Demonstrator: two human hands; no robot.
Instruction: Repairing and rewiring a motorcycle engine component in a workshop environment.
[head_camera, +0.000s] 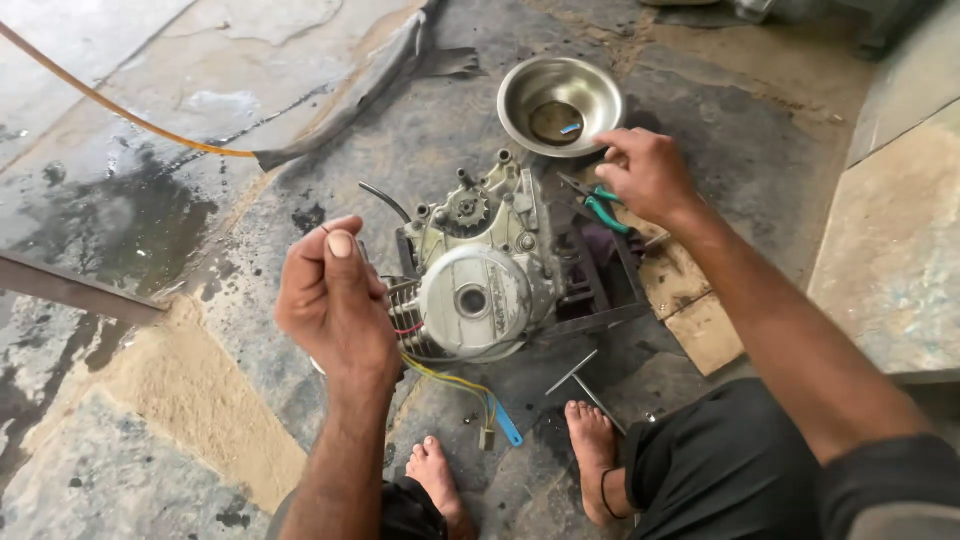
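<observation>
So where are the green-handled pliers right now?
In the head view, the green-handled pliers lie on the floor right of the engine, just under the right hand and below the steel bowl.

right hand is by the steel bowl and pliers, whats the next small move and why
Probably lower the right hand onto the green-handled pliers. It hovers right above them beside the steel bowl with nothing visible in its fingers, while the left hand is raised in front of the engine.

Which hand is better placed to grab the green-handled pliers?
Right hand: it hovers just above the pliers, beside the steel bowl. Left hand is raised, fingers closed, across the engine.
</observation>
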